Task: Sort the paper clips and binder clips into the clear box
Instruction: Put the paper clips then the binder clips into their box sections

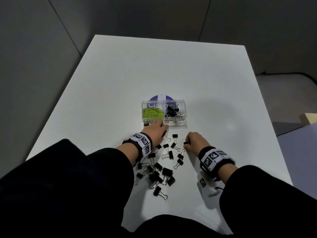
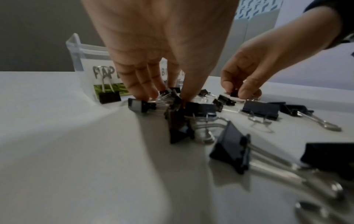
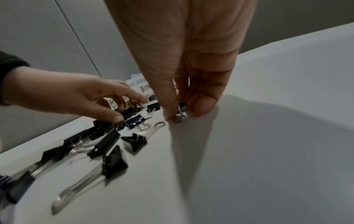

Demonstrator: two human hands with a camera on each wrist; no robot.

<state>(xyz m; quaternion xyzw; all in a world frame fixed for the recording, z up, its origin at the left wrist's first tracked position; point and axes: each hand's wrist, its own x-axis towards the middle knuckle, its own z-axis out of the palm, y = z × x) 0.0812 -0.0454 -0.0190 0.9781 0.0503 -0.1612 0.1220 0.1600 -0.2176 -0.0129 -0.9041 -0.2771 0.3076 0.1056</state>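
Note:
The clear box [image 1: 176, 124] has two compartments. Green paper clips [image 1: 152, 113] fill its left one and black binder clips [image 1: 173, 111] lie in its right one. Several loose binder clips [image 1: 161, 167] are scattered on the table in front of it. My left hand [image 1: 163, 130] reaches down just before the box, and its thumb and fingers close around a small binder clip [image 2: 168, 97] at the pile's far end. To the right, my right hand [image 1: 187, 143] pinches another small binder clip [image 2: 234, 94] that touches the table. One clip [image 2: 109, 97] leans on the box front.
The white table [image 1: 171, 74] stretches well beyond the box, with edges on all sides. A purple round label [image 1: 161, 97] lies behind the box. A pale wooden block [image 1: 308, 117] sits off the table at the right.

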